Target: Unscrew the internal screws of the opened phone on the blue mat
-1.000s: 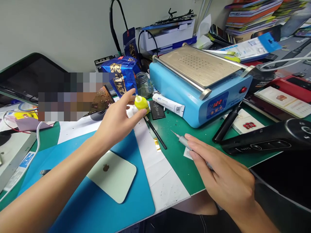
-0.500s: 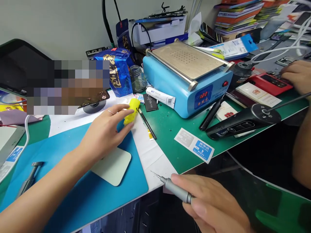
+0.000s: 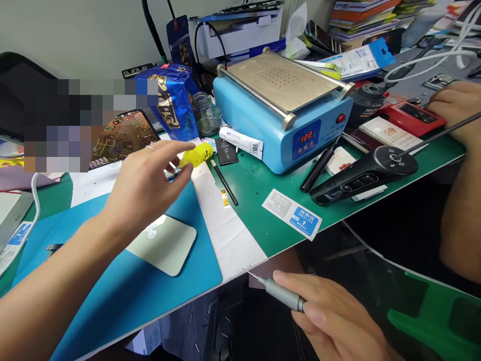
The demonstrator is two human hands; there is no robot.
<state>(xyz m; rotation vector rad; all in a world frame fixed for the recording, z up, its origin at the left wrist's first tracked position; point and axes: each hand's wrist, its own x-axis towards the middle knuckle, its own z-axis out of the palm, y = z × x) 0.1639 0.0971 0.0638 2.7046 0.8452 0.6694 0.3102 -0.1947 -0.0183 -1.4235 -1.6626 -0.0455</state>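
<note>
1. The counter [image 3: 263,200] is covered with a green mat and runs from your left to the far right, with clutter along its back edge.
2. A blue mat [image 3: 112,296] lies at the front left corner of the counter, under your left forearm.
3. A blue heating station [image 3: 263,125] stands towards the back edge, near the middle. Its metal plate faces up and its display is lit red.
4. Your left hand [image 3: 143,188] reaches out over the blue mat's far edge. Its fingers [image 3: 176,148] are pinched on the near end of the yellow bottle.
5. Your right hand [image 3: 334,326] hangs off the counter, below its front edge. Its fingers are wrapped around the screwdriver's handle.
6. Another person's hand [image 3: 454,108] rests at the counter's right end, well apart from yours.
7. A pale device with a logo [image 3: 165,248] lies flat on the blue mat, just below your left hand.
8. A black handheld tool [image 3: 361,178] lies near the front edge, to the right of the heating station.
9. The screwdriver [image 3: 281,296] is grey, and its thin tip points up towards the counter's front edge.
10. The yellow bottle [image 3: 195,155] is tipped almost onto its side above a white sheet, just beyond the blue mat and in front of the heating station's left end.
11. A pair of wipe packets [image 3: 292,213] lies flat close to the front edge.
</note>
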